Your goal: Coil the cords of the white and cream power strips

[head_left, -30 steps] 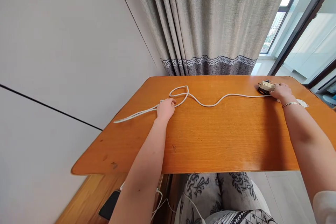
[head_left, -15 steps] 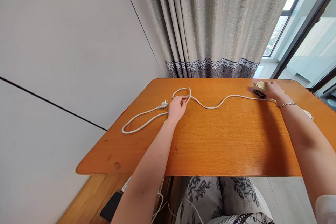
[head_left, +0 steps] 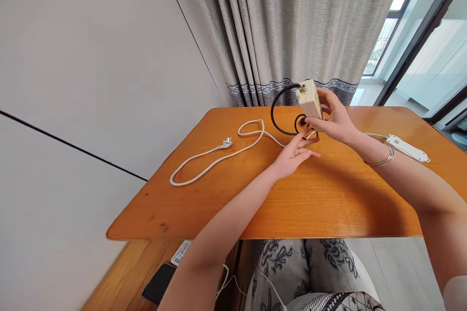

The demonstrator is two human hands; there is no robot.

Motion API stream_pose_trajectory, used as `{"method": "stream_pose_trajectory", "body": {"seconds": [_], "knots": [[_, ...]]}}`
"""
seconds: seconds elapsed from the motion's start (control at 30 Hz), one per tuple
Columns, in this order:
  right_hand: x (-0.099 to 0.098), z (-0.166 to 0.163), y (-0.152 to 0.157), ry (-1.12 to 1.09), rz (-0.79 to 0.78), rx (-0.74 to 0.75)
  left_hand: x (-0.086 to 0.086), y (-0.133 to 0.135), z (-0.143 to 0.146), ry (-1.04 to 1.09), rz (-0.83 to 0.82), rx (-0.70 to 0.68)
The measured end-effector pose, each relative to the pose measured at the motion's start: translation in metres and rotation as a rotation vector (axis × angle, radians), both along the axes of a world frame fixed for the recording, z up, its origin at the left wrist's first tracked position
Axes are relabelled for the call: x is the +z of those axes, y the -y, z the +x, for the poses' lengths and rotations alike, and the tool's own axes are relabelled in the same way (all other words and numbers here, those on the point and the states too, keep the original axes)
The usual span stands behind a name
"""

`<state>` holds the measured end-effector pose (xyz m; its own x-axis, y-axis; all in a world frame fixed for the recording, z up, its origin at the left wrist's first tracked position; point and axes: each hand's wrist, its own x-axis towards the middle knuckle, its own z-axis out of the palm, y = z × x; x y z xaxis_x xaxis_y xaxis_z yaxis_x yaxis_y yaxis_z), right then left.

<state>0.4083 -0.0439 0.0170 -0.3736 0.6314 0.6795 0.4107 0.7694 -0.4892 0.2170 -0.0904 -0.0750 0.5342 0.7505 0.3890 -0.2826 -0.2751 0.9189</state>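
Above the far part of the table, my right hand point(head_left: 338, 119) grips a cream power strip point(head_left: 309, 102), tilted up on its end. A black cord point(head_left: 273, 112) leaves its top and loops down to the left. The cord's black end point(head_left: 302, 120) hangs just below the strip, close to my right thumb. My left hand point(head_left: 291, 159) reaches in underneath with fingers stretched out, near the black cord; whether it touches the cord I cannot tell. A white cord point(head_left: 204, 171) lies in loose curves across the table, partly hidden behind both hands.
The white cord's plug point(head_left: 226, 143) rests on the table point(head_left: 255, 204) at left. At right lies a white power strip point(head_left: 406, 148). A grey curtain point(head_left: 292, 24) hangs behind the table's far edge. Below left are a dark phone point(head_left: 159, 282) and a small white item point(head_left: 180, 252).
My right hand has lifted the cream power strip off the table and brought it left, its black cord uncoiling. My left hand has let go of the white cord and moved right, beneath the strip.
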Motion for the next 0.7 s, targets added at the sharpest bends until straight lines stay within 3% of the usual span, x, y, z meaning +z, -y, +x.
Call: {"method": "stream_pose_trajectory", "body": {"seconds": [0.13,0.27,0.43,0.57,0.7], "knots": [[0.004,0.013,0.031,-0.071,-0.038,-0.002,0.008,-0.026,-0.004,0.030,-0.163,0.073],[0.007,0.049,0.045,-0.062,-0.007,-0.152,0.022,-0.047,-0.023,-0.028,-0.254,0.243],[0.007,0.091,0.062,0.072,0.039,-0.438,0.038,-0.072,-0.050,-0.217,-0.030,0.528],[0.001,0.124,0.071,0.201,0.102,-0.584,0.053,-0.098,-0.084,-0.420,0.205,0.782],[-0.009,0.166,0.074,0.257,0.048,-0.753,0.069,-0.114,-0.128,-0.556,0.281,0.871]]}}
